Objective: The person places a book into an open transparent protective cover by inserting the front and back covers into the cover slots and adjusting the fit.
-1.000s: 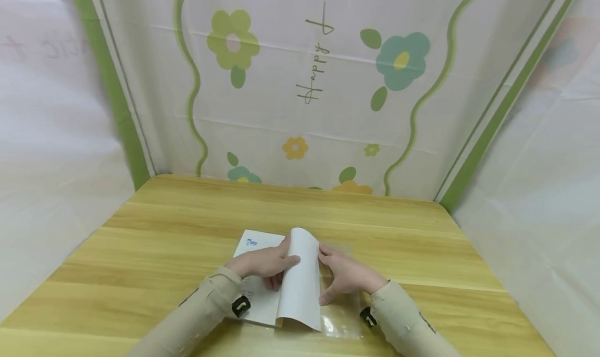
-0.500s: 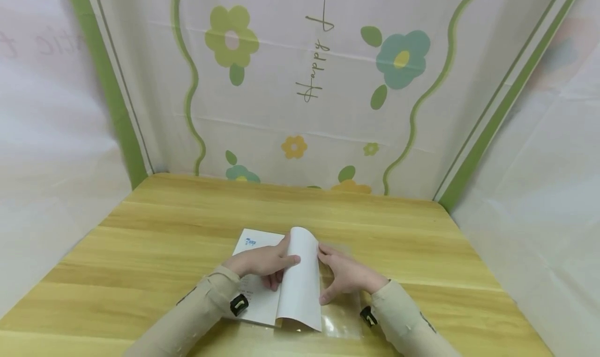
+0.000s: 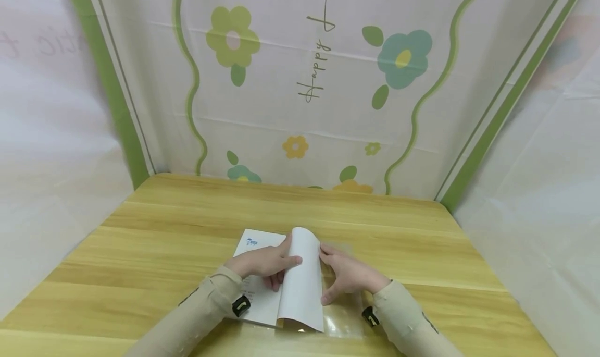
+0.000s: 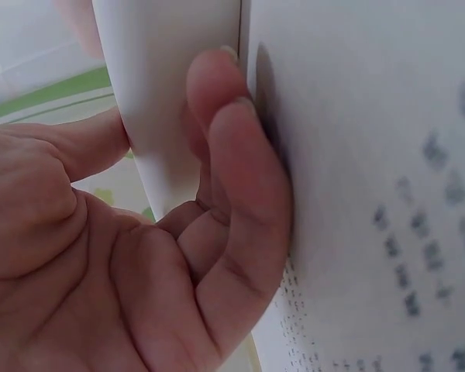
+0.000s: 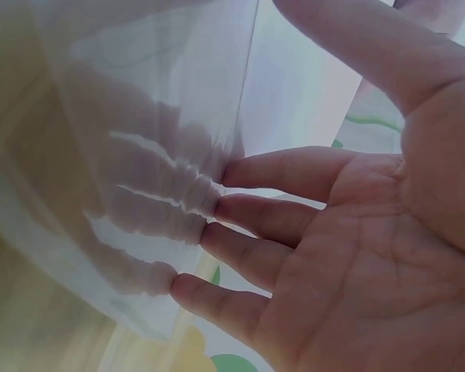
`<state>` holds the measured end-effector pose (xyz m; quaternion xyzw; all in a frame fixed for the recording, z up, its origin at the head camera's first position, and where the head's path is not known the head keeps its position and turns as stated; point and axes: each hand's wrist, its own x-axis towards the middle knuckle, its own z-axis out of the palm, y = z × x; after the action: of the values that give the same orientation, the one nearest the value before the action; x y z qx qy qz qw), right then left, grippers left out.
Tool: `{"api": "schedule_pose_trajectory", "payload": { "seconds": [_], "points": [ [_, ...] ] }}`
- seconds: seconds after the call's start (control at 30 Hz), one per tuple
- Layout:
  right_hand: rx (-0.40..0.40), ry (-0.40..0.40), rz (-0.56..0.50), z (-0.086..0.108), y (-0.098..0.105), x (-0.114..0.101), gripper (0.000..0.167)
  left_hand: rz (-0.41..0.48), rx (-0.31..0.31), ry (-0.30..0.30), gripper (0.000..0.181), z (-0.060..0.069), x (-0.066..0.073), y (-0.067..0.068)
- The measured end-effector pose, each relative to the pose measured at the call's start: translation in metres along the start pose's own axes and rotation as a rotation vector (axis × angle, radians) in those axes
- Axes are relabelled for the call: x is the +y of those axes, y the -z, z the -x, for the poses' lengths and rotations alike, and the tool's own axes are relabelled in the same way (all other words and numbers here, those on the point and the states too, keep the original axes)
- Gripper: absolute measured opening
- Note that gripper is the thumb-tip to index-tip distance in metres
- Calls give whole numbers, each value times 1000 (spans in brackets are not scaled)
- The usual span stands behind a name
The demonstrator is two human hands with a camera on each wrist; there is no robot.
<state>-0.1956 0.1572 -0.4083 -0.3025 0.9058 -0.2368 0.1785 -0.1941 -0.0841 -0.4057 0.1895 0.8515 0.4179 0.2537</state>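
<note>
A white booklet with small print [image 3: 262, 310] lies on the wooden table, one white leaf [image 3: 301, 289] curved up from its middle. The left hand [image 3: 264, 261] grips that leaf, thumb on its outer face and fingers curled behind; in the left wrist view the curled fingers [image 4: 248, 170] rest by the printed page [image 4: 356, 194]. Under the right hand [image 3: 349, 274] is a clear plastic sheet [image 3: 342, 320] on the right side. In the right wrist view the fairly straight fingers [image 5: 248, 240] touch the glossy clear film [image 5: 139, 170] with their tips, thumb spread apart.
The wooden table [image 3: 164, 232] extends around the booklet on every side. A white curtain with flowers and green bands [image 3: 281, 86] stands behind the table, with pale fabric [image 3: 553, 200] at both sides. Each sleeve carries a small black clip [image 3: 241, 306] near the wrist.
</note>
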Motion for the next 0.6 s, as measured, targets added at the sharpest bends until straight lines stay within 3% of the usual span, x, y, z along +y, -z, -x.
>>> {"api": "schedule_pose_trajectory", "payload": {
  "seconds": [0.6],
  "points": [
    [-15, -29, 20, 0, 0, 1, 110, 4, 16, 1, 84, 2, 4, -2]
  ]
}}
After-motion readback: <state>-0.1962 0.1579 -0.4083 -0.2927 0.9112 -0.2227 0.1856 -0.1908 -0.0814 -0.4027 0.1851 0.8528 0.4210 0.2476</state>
